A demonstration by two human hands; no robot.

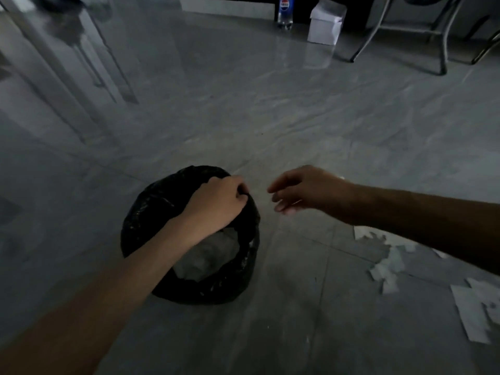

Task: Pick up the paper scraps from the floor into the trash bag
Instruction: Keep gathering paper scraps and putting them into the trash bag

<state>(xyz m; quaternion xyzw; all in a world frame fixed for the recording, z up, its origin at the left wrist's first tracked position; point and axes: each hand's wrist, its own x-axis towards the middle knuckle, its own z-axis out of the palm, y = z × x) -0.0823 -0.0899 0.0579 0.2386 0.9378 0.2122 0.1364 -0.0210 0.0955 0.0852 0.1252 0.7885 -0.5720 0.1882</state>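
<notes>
A black trash bag [151,212] sits open on the grey tiled floor at the lower middle, with pale crumpled paper [208,255] inside it. My left hand [216,201] is closed on the bag's far right rim. My right hand [305,190] hovers just right of the bag, fingers loosely apart and pointing left, with nothing visible in it. Several white paper scraps [387,266] lie on the floor at the lower right, partly hidden under my right forearm, and a larger torn sheet [470,312] lies near the right edge.
A cola bottle [284,12] and a white open box [326,24] stand at the far wall. Metal chair legs [438,50] are at the top right. A table leg [67,85] and its reflections run along the left. Glossy floor lies between.
</notes>
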